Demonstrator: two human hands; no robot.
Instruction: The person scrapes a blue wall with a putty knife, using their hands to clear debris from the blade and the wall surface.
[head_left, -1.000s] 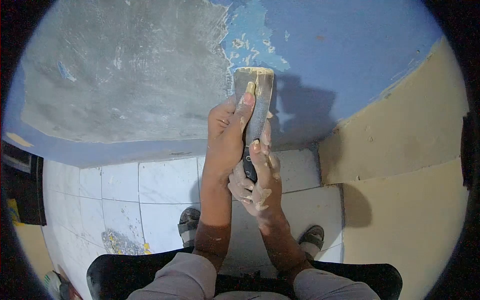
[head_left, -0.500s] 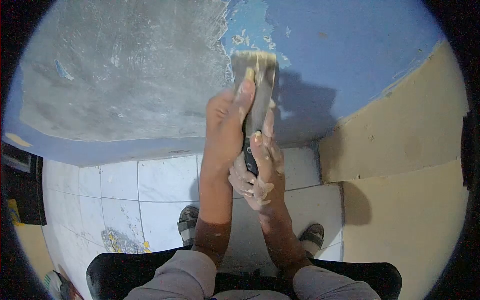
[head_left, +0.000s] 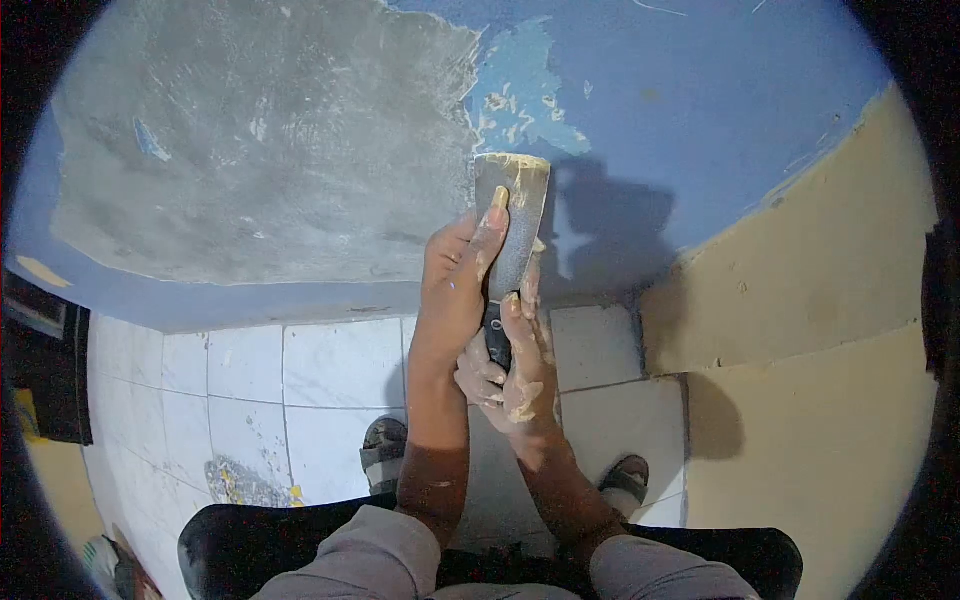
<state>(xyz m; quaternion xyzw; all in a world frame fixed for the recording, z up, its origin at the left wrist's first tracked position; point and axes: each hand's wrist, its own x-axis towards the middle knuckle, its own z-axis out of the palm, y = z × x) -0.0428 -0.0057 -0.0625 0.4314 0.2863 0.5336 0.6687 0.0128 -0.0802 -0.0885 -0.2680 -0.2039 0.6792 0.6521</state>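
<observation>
A putty knife (head_left: 515, 225) points up toward the wall, its wide metal blade edged with pale paste. My right hand (head_left: 525, 365), smeared with the same paste, is wrapped around its black handle. Higher up, my left hand (head_left: 460, 275) grips the blade's left side, with the thumb lying flat on the metal and the other fingers behind it. The blade's tip overlaps the lower end of a light blue chipped patch (head_left: 520, 90) on the blue wall (head_left: 680, 110). To its left spreads a large bare grey area (head_left: 260, 150) with a ragged edge.
A beige wall section (head_left: 790, 250) stands on the right. White floor tiles (head_left: 330, 365) lie below, with scattered paint flakes (head_left: 250, 483) at the left. My sandalled feet (head_left: 385, 440) and a black seat (head_left: 240, 545) are beneath me. A dark piece of furniture (head_left: 50, 370) borders the left.
Both hands and the putty knife have come down, so the blade's tip sits lower on the wall. My grip stays the same. The view has shifted slightly.
</observation>
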